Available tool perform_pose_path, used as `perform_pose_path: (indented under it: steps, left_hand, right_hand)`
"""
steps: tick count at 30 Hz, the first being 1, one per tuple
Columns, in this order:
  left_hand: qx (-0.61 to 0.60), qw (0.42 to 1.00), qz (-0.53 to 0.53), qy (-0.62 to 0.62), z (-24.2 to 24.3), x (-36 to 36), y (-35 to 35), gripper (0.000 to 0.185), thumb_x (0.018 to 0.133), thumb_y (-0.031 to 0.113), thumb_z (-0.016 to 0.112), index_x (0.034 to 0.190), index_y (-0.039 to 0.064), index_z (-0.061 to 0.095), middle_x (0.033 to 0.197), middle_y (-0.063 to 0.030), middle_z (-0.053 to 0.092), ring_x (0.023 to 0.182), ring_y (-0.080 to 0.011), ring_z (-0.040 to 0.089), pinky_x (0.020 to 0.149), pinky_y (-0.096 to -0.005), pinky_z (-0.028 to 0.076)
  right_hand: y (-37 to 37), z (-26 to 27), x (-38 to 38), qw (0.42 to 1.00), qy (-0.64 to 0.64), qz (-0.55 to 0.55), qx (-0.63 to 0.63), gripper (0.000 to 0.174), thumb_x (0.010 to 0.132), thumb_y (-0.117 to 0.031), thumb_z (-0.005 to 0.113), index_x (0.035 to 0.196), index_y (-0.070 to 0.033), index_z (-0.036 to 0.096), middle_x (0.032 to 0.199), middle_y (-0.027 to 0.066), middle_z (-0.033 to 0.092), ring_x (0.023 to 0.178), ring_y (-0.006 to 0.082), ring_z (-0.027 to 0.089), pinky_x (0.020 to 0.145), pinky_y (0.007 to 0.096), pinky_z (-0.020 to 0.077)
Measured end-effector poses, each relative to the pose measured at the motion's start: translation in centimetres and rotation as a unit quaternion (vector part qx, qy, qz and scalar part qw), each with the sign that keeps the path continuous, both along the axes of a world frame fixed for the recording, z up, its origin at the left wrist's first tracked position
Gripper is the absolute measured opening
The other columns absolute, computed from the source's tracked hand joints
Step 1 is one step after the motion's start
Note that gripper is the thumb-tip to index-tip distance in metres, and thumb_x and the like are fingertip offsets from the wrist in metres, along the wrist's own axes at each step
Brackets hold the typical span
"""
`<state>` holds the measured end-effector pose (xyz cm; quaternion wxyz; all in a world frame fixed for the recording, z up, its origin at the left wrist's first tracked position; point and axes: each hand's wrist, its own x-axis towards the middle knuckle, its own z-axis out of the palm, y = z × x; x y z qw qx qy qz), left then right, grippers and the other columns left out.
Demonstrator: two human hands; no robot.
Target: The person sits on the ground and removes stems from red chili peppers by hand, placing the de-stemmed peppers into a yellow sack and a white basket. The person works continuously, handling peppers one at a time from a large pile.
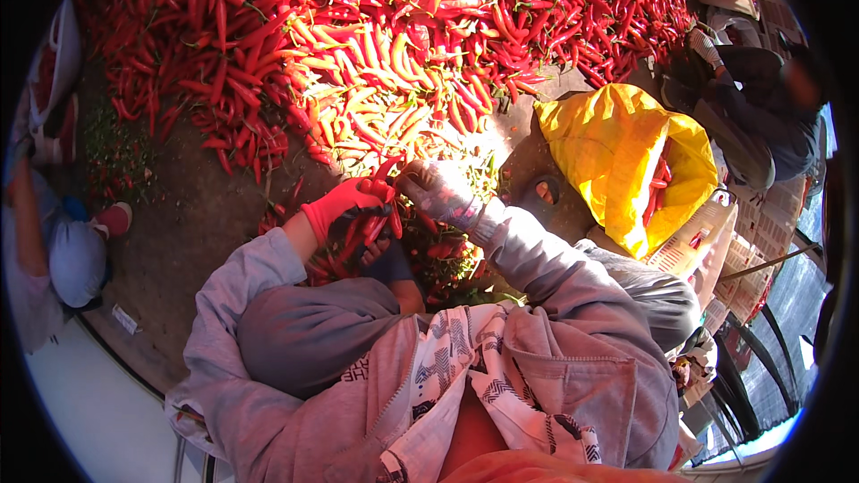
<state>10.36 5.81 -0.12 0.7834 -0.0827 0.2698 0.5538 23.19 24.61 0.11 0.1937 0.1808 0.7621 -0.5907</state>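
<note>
My left hand point(342, 204), in a red glove with a dark palm, grips a bunch of red chili peppers point(373, 228). Close beside it, my right hand point(439, 194) wears a greyish patterned glove. Its fingers are bent in at the upper end of the bunch, and what lies between the fingertips is hidden. A large heap of red chili peppers point(402, 60) spreads over the floor in front of me, its middle in bright sunlight. Below my hands, more chilies and green stem scraps point(449, 261) lie between my legs, around my foot.
A yellow sack point(604, 154) with chilies inside lies open at the right. Beyond it a person point(745, 100) in gloves sits by the heap. Another person point(40, 241) is at the left edge, near a white sack point(60, 60). Printed sacks point(758, 241) lie at the right.
</note>
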Motion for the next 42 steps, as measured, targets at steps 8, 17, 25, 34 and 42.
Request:
perform_pose_path:
  steps: [8,17,25,34,42]
  left_hand:
    - [-0.024,0.999,0.002,0.021,-3.5,1.3,-0.8,0.025,0.094,0.021,0.061,0.098,-0.003,0.065,0.078,-0.0216,0.068,0.057,-0.0256,0.064,0.048,-0.0346,0.054]
    - [-0.044,0.985,0.157,0.051,-4.4,1.3,-1.6,0.028,0.095,0.019,0.064,0.116,0.003,0.058,0.092,-0.0150,0.068,0.076,-0.0217,0.067,0.065,-0.0330,0.058]
    - [-0.023,0.981,0.190,0.037,-1.4,0.3,-0.5,0.027,0.094,0.021,0.066,0.115,0.006,0.057,0.105,-0.0215,0.069,0.081,-0.0231,0.068,0.069,-0.0339,0.058]
    - [-0.040,0.946,0.256,0.193,-5.2,1.1,-0.5,0.005,0.091,0.005,0.068,0.094,0.004,0.064,0.090,-0.0026,0.064,0.083,-0.0138,0.064,0.073,-0.0280,0.054]
    - [-0.073,0.930,0.345,0.103,-4.0,0.5,-0.1,0.003,0.095,0.006,0.062,0.098,0.007,0.064,0.090,0.0000,0.063,0.075,-0.0069,0.060,0.066,-0.0214,0.048]
  right_hand:
    - [-0.5,-3.0,2.8,0.965,-0.032,-0.116,-0.235,0.027,0.094,-0.028,0.058,0.074,-0.009,0.058,0.055,0.0034,0.051,0.049,0.0199,0.051,0.046,0.0345,0.0404]
    - [9.0,-6.3,2.1,0.869,0.105,0.115,0.470,0.025,0.081,-0.033,0.068,0.080,-0.008,0.067,0.071,0.0143,0.062,0.070,0.0349,0.063,0.064,0.0479,0.0481]
    - [7.4,-4.7,0.3,0.881,0.061,0.037,0.467,0.020,0.086,-0.020,0.062,0.099,-0.006,0.062,0.111,0.0220,0.064,0.091,0.0374,0.062,0.073,0.0486,0.0495]
    - [-3.6,3.2,-1.3,0.978,-0.100,-0.102,-0.152,0.030,0.097,-0.016,0.060,0.116,0.008,0.059,0.098,0.0144,0.070,0.097,0.0202,0.067,0.084,0.0339,0.0546]
    - [-3.6,3.2,-0.8,0.900,-0.091,-0.266,-0.333,0.038,0.093,-0.012,0.064,0.125,0.007,0.056,0.110,0.0162,0.068,0.101,0.0202,0.066,0.086,0.0334,0.0546]
